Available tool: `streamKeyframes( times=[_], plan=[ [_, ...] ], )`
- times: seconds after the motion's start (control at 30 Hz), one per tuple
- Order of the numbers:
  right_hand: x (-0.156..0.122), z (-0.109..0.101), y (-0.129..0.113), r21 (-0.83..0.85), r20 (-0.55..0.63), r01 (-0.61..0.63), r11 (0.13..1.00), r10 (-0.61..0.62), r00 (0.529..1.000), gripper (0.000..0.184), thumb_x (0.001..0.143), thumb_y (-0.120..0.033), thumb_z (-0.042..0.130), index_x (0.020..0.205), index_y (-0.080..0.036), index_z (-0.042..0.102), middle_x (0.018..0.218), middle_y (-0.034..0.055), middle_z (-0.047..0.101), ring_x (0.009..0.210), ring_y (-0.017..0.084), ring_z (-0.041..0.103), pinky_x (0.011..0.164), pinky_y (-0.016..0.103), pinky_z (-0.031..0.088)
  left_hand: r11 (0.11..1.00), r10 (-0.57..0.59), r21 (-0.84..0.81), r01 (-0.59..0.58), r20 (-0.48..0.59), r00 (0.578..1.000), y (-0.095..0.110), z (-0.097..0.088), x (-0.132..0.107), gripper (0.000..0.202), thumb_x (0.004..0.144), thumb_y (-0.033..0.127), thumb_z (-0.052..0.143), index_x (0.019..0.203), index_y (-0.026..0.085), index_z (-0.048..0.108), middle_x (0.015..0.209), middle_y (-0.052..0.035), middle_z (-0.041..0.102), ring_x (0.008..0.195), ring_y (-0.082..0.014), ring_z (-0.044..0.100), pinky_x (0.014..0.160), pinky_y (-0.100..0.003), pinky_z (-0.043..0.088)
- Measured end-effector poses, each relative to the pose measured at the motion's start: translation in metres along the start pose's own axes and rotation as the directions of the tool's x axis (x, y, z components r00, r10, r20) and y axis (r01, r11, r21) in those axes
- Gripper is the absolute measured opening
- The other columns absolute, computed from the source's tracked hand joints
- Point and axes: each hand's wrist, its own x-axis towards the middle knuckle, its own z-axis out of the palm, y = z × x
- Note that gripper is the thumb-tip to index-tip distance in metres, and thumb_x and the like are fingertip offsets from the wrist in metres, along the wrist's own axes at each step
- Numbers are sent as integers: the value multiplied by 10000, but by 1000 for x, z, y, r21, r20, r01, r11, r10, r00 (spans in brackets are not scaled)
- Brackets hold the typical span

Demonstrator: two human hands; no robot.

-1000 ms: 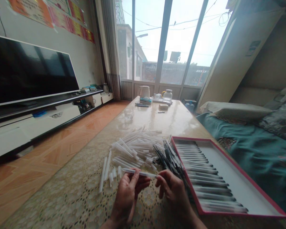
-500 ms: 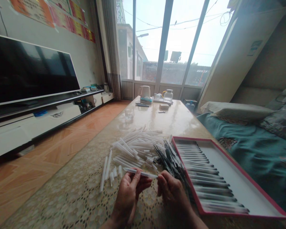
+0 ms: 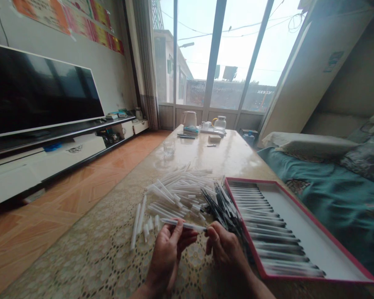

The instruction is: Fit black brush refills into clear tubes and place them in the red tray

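Note:
My left hand [image 3: 171, 251] is closed round a white pen barrel [image 3: 183, 225], held level just above the table. My right hand [image 3: 225, 246] pinches the barrel's right end; whether something thin sits between those fingertips I cannot make out. Behind the hands lies a heap of white barrels and caps [image 3: 177, 193]. A bundle of thin black refills [image 3: 223, 207] lies right of that heap. At the right stands a red-rimmed shallow box [image 3: 302, 214] with several finished pens lined up along its left side.
The long table [image 3: 237, 155] has a lace cover at my end, and a drinking glass [image 3: 168, 148], a kettle [image 3: 188, 120] and a glass jug [image 3: 220, 123] at its far end. A television [image 3: 37, 93] stands left, a teal-covered sofa [image 3: 339, 195] right.
My right hand has slid a little left along the barrel toward my left hand. The view has risen slightly.

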Motion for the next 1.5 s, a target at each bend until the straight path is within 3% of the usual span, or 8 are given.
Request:
streamKeyframes(
  times=[0.1,0.27,0.43,0.6,0.77,0.97,1.33,1.5],
  plan=[
    [0,0,-1,-4,-12,-7,1000,7,1000,331,909,-496,321,848,-206,466,503,-37,588,433,124,554,469,197,376,1000,13,2,-13,-11,1000,-1,0,1,154,732,250,680,782,144,579,650,-55,713,618,-178,690,610,-274,560],
    [0,-1,1,-38,51,-14,999,16,999,396,939,-452,253,673,-219,432,500,-17,582,451,120,561,491,196,377,1000,-12,28,12,24,1000,0,1,0,129,762,234,649,790,140,566,658,-66,716,626,-181,690,633,-288,560],
    [0,0,2,-21,43,5,1000,-4,999,313,921,-474,286,897,-202,439,513,-29,588,457,137,573,483,205,383,1000,3,20,-3,13,1000,0,0,-1,123,772,234,638,794,140,561,664,-66,714,628,-171,685,629,-277,555],
    [1,0,1,-40,70,-32,999,35,997,403,935,-487,220,695,-226,410,487,-15,581,437,123,561,481,198,386,998,-12,56,11,26,1000,2,2,-1,94,790,208,614,803,141,550,659,-65,716,637,-176,688,648,-292,559],
    [1,-1,1,-38,77,-35,999,38,996,364,918,-520,243,866,-210,426,508,-17,604,459,139,580,484,204,394,999,-7,44,7,6,1000,2,2,0,85,800,204,601,795,145,539,651,-62,718,628,-169,686,640,-278,557],
    [1,-3,-2,-42,119,-44,998,49,992,389,934,-484,222,694,-228,390,507,0,593,463,129,576,499,202,394,998,-20,55,18,38,999,0,1,1,103,793,224,614,795,138,557,651,-61,721,620,-169,687,640,-276,555],
    [1,-3,-8,32,100,-80,996,76,992,371,925,-502,247,729,-221,393,492,-7,600,457,127,560,506,207,390,1000,-12,17,11,72,997,0,0,2,161,755,272,661,794,145,570,636,-32,710,619,-168,685,637,-280,552],
    [1,-1,-17,228,173,-295,928,259,950,438,870,-604,264,656,-231,346,434,-15,574,297,90,425,340,187,303,1000,7,25,-9,94,996,-2,0,1,201,726,298,686,803,145,581,642,-26,706,615,-176,685,610,-284,547]
  ],
)
